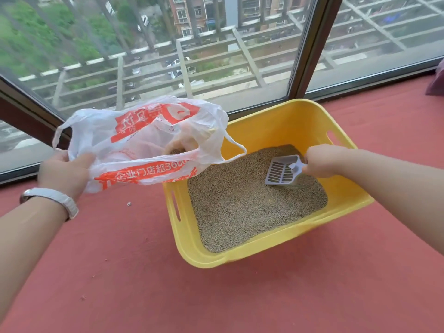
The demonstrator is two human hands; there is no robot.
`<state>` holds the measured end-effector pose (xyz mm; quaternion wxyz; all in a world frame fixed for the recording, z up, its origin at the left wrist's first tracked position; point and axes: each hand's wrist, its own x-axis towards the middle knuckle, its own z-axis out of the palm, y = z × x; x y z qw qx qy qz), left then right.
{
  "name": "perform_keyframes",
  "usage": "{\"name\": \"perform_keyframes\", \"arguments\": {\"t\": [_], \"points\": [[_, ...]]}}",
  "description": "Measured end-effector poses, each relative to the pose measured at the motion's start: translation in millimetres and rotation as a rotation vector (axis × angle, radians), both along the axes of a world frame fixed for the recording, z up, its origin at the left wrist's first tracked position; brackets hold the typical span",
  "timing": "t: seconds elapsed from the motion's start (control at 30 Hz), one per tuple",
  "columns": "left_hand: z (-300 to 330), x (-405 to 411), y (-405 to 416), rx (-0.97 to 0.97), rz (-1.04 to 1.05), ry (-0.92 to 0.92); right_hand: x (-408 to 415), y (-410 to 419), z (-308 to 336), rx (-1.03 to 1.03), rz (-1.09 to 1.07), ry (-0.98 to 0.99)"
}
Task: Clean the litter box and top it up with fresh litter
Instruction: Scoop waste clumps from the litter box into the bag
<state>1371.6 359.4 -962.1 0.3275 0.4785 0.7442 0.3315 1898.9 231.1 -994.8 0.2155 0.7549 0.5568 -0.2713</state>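
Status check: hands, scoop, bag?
Left hand grips plastic bag open beside litter box. Right hand holds scoop in litter. Nothing blocking.

Hidden and cut-off parts around the litter box

The plastic bag (144,143) covers the far left corner of the yellow litter box (240,257); what lies inside the bag is a dim tan shape, not identifiable. The right hand (322,161) hides the scoop (282,170) handle. Both forearms run off the frame's edges. A purple item (437,80) is cut off far right.
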Motion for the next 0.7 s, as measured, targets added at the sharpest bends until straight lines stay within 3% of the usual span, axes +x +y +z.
{"name": "perform_keyframes", "arguments": {"t": [0.23,0.7], "points": [[26.6,27.2,-19.5,0.042,0.014,-0.048,-27.0,32.7,-29.7,0.022,0.072,-0.011],[44.2,31.6,-31.7,0.087,0.01,-0.176,-107.3,67.7,-41.3,0.089,0.423,-0.059]]}}
